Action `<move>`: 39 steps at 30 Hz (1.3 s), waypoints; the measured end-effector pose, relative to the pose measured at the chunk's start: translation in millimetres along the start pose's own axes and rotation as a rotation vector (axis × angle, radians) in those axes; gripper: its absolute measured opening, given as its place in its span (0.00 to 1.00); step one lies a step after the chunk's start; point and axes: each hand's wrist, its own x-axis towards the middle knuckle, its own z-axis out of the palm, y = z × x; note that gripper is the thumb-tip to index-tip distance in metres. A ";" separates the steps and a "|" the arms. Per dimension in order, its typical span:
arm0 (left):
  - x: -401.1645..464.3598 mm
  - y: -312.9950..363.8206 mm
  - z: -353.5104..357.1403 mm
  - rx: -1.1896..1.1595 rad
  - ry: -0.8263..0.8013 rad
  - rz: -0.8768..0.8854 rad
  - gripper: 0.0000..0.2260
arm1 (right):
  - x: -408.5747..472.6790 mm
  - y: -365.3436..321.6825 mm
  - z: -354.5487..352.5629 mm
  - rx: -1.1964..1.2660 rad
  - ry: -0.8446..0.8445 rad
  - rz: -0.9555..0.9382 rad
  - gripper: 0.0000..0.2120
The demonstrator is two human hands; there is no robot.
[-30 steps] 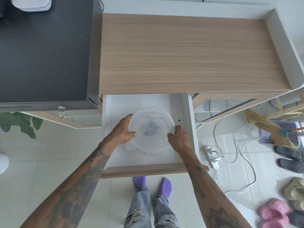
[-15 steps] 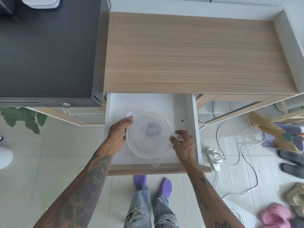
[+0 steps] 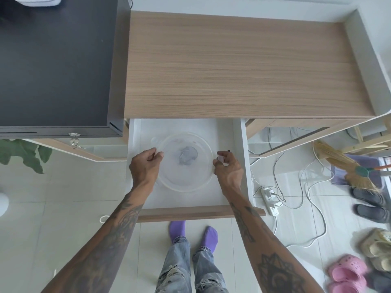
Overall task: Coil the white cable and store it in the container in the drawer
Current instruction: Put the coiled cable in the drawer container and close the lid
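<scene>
A pale tiled floor (image 3: 53, 208) runs under a wood-grain tabletop (image 3: 232, 66), beside a dark cabinet (image 3: 53, 66). One white drawer (image 3: 240, 144) stands pulled open below the tabletop. In it sits one round translucent container (image 3: 186, 178), its lid on, something grey blurred inside. The left hand (image 3: 146, 166) pinches the container's left rim; the right hand (image 3: 228, 171) curls closed on the right rim tab. One white cable (image 3: 315, 193) lies loose on the floor, well apart, by a power strip (image 3: 269, 199).
</scene>
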 end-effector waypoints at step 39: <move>33.9 13.2 -5.0 0.327 -0.307 0.015 0.20 | 7.1 -1.2 4.1 -0.321 -0.051 -0.021 0.15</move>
